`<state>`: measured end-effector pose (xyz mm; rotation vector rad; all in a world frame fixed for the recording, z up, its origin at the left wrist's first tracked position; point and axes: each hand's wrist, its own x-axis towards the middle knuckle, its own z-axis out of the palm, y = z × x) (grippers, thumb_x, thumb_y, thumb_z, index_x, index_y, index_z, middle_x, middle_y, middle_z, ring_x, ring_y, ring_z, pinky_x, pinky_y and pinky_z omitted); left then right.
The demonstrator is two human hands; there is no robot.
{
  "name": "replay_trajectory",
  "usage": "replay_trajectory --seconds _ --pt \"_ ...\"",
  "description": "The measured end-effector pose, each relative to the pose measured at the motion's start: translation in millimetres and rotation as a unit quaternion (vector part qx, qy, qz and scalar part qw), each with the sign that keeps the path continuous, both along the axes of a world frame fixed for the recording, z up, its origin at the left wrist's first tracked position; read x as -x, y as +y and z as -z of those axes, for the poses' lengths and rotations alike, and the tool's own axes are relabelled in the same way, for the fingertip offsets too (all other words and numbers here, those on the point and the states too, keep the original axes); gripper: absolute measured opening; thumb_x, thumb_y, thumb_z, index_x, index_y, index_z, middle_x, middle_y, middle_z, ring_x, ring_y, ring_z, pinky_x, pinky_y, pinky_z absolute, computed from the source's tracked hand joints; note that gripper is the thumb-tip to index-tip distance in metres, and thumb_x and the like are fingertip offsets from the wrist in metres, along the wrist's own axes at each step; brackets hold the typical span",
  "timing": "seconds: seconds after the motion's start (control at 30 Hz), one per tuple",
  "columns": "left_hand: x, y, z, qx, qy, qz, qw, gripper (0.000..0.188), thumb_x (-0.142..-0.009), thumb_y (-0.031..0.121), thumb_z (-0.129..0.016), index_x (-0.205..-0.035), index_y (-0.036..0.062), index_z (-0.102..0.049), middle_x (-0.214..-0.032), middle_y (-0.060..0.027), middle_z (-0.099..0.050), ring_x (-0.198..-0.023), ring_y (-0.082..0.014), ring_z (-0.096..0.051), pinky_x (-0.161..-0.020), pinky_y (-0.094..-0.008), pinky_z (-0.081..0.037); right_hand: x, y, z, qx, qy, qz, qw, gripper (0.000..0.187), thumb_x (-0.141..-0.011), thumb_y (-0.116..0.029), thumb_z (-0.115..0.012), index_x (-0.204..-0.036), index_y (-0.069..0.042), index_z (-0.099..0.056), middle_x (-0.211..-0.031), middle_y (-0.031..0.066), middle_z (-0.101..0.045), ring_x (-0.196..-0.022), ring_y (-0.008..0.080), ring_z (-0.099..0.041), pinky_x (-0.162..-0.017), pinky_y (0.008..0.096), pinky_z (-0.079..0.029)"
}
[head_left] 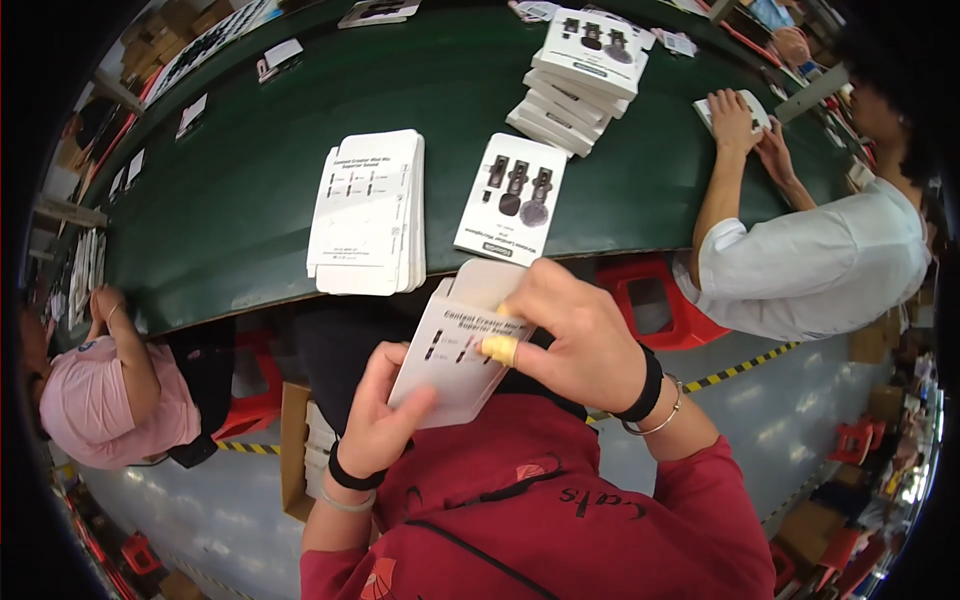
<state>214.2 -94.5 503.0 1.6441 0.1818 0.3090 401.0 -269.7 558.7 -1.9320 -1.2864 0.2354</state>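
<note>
A flat white printed carton point(445, 385) is held tilted over my lap, just off the table's near edge, with a pale flap standing up at its far end. My left hand point(375, 420) grips its lower left side, thumb on the front face. My right hand point(590, 330) is closed on its upper right part, the yellow-wrapped thumb against the printed face and the fingers at the flap. Whether anything is inside the carton I cannot tell. Just beyond lies another white carton point(508, 200) with pictures of black microphones. Left of it is a neat stack of flat white cartons point(362, 225).
On the green table point(250, 120), a leaning pile of cartons point(585, 70) stands at the far right. A person in white point(810, 260) handles a carton at right; another in pink point(120, 400) sits at left. A red stool point(650, 300) and an open cardboard box point(296, 450) are below.
</note>
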Motion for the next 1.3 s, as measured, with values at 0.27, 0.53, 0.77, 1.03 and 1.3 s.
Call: replay_trajectory --seconds 0.27,0.53,0.77,1.03,1.3 --pt "20.1 -7.4 0.9 0.417 0.182 0.247 0.856 0.085 -0.079 0.015 -0.070 -0.149 -0.0019 -0.026 -0.133 -0.0171 -0.053 -0.120 -0.0279 -0.055 -0.105 -0.0372 -0.040 17.6 -3.3 -18.7 0.005 -0.004 -0.116 0.993 0.023 -0.083 -0.026 -0.076 -0.088 -0.006 -0.064 -0.083 0.0080 -0.058 -0.067 0.0226 -0.060 -0.056 0.0328 -0.047" --pt "18.5 -20.5 -16.1 0.471 0.156 0.189 0.848 0.087 -0.070 0.014 -0.071 -0.146 -0.0003 -0.034 -0.137 -0.0190 -0.051 -0.124 -0.0332 -0.053 -0.109 -0.0437 -0.040 20.1 -19.5 -20.8 0.165 0.065 -0.139 0.974 0.025 -0.089 -0.026 -0.071 -0.096 -0.007 -0.057 -0.081 0.0104 -0.062 -0.069 0.0271 -0.064 -0.058 0.0339 -0.049" --pt "36.8 -22.6 -17.8 0.325 0.157 0.121 0.925 0.063 -0.086 0.004 -0.062 -0.143 -0.0035 -0.037 -0.135 -0.0171 -0.055 -0.123 -0.0244 -0.055 -0.105 -0.0382 -0.043 40.8 -26.1 3.2 0.026 0.276 -0.096 0.956 0.022 -0.094 -0.019 -0.065 -0.105 -0.003 -0.054 -0.088 0.0129 -0.065 -0.076 0.0266 -0.068 -0.066 0.0339 -0.053" --pt "40.3 -27.4 -14.1 0.135 0.056 -0.045 0.988 0.044 -0.097 0.005 -0.057 -0.137 -0.0067 -0.044 -0.116 -0.0142 -0.066 -0.103 -0.0171 -0.064 -0.090 -0.0291 -0.051 50.0 -31.9 10.5 0.000 0.323 -0.075 0.943 0.027 -0.096 -0.012 -0.061 -0.120 0.000 -0.055 -0.105 0.0112 -0.067 -0.092 0.0199 -0.069 -0.079 0.0307 -0.054" --pt "31.8 -37.9 -15.0 0.118 -0.015 -0.080 0.990 0.052 -0.100 0.012 -0.055 -0.143 -0.0069 -0.032 -0.121 -0.0168 -0.063 -0.103 -0.0165 -0.063 -0.088 -0.0266 -0.049 50.6 -24.3 31.0 -0.133 0.628 -0.026 0.766 0.043 -0.104 -0.014 -0.047 -0.144 0.000 -0.043 -0.122 0.0097 -0.064 -0.109 0.0147 -0.061 -0.091 0.0295 -0.049"
